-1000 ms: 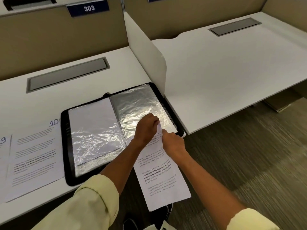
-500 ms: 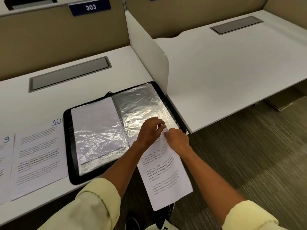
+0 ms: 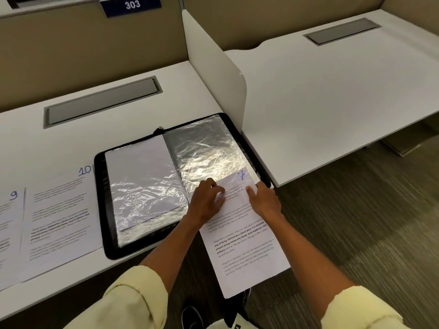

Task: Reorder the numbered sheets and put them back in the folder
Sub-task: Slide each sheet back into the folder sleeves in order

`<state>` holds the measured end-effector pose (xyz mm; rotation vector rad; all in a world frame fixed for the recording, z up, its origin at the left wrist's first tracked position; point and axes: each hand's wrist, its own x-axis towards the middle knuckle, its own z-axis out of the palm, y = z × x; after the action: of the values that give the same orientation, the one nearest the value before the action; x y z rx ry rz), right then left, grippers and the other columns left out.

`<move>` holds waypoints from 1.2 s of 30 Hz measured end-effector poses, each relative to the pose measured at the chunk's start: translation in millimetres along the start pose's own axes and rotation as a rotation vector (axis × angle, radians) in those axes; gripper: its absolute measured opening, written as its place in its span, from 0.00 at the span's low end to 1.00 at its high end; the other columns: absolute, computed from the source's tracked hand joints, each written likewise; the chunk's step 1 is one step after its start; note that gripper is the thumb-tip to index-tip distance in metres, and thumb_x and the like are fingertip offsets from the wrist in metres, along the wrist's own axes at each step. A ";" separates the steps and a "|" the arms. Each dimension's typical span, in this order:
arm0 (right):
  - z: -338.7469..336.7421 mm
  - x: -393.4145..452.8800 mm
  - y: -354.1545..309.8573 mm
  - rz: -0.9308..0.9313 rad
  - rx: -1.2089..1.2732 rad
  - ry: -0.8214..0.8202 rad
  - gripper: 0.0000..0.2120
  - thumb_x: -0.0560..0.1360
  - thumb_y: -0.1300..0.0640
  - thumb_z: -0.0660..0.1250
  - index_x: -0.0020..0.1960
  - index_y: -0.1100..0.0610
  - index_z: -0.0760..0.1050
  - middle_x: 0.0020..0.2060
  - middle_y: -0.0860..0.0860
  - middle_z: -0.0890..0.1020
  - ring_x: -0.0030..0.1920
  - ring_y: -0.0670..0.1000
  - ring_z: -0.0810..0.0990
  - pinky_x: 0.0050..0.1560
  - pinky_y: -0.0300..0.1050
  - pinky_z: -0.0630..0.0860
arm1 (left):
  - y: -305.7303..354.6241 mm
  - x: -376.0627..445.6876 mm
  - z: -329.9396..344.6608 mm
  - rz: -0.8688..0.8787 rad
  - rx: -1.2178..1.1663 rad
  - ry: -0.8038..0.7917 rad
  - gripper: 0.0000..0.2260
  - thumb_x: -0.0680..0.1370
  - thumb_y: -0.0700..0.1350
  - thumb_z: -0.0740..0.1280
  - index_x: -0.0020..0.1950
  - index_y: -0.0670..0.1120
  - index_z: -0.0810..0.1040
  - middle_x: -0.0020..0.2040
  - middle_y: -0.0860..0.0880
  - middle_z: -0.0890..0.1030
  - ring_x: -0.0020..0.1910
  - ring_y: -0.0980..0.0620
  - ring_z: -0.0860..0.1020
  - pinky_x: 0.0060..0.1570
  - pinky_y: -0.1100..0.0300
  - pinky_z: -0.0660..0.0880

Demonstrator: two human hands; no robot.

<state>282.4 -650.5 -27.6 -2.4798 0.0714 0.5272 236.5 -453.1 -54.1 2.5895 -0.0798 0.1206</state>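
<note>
Sheet 9 (image 3: 9, 236) and sheet 10 (image 3: 59, 217) lie flat on the surface (image 3: 78, 143), well off to the left of both hands, w/ their written numbers at the far edge, so they read the same way as the sheet in hand

Folder (image 3: 107, 210) lies open just left of and ahead of the hands, spine running away from the person; left sleeve (image 3: 142, 186) already has a white page in it, right sleeve (image 3: 204, 148) is crinkled clear plastic, mostly empty

Left hand (image 3: 206, 203) sits at the near edge of the right sleeve, fingers curled down onto the plastic and the sheet's left side. Looks like it pins or lifts the sleeve mouth, can't tell which

Sheet 7 (image 3: 244, 252) is the one that matters: long axis runs from the person's lap up and slightly left toward the sleeve, roughly parallel to the spine. Top end w/ the "7" points away from the person and is already under the plastic, beyond both hands; the rest hangs off the surface edge, back toward the body

Right hand (image 3: 263, 200) is at the sheet's right edge, fingers flat-ish on the paper, thumb hidden, prob pressing rather than pinching. It's the nearer hand to the folder's outer rim

Judgement: next move is a push straight along the sheet's long axis, away from the body. Risk = paper buckling at the sleeve mouth
</note>
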 end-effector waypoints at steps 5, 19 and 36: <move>-0.9 -4.6 12.0 0.048 0.104 0.014 0.20 0.81 0.41 0.61 0.63 0.55 0.70 0.53 0.53 0.80 0.51 0.54 0.80 0.50 0.50 0.78 | -6.7 -3.0 -0.9 0.019 0.004 0.022 0.10 0.76 0.47 0.71 0.56 0.47 0.83 0.50 0.47 0.76 0.49 0.46 0.73 0.45 0.51 0.72; -5.3 -53.5 52.8 0.263 0.415 0.070 0.19 0.73 0.38 0.72 0.51 0.54 0.79 0.46 0.50 0.80 0.45 0.47 0.79 0.43 0.44 0.76 | -21.7 -32.5 -4.2 0.061 0.065 0.124 0.03 0.76 0.41 0.70 0.48 0.43 0.82 0.48 0.45 0.77 0.45 0.44 0.73 0.41 0.51 0.73; 38.8 -131.0 81.4 0.593 0.905 0.330 0.32 0.70 0.48 0.79 0.68 0.56 0.70 0.54 0.56 0.80 0.47 0.53 0.82 0.44 0.51 0.82 | -23.7 -37.4 -14.4 0.057 0.067 0.047 0.04 0.78 0.38 0.67 0.49 0.40 0.81 0.47 0.43 0.77 0.45 0.43 0.75 0.37 0.49 0.76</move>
<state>134.4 -704.2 -50.3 -1.5901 0.9694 0.2182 200.2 -424.1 -58.0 2.6503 -0.1353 0.2079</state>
